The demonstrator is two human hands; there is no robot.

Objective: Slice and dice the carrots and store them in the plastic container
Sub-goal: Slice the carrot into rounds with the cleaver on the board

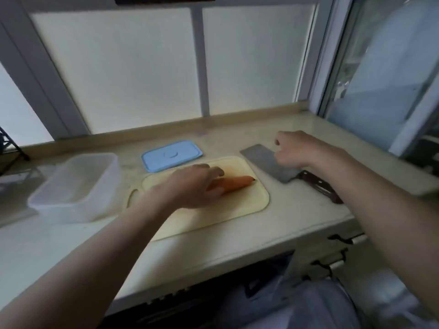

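An orange carrot lies on the pale yellow cutting board in the middle of the counter. My left hand covers its left end, fingers curled over it. A cleaver with a dark handle lies flat to the right of the board. My right hand hovers above the blade with loosely curled fingers and holds nothing. A clear plastic container stands empty at the left. Its blue lid lies behind the board.
Frosted window panes rise behind the counter's back ledge. An open window frame stands at the right. A dark metal stand is at the far left. Cabinet handles stick out below the counter's front edge.
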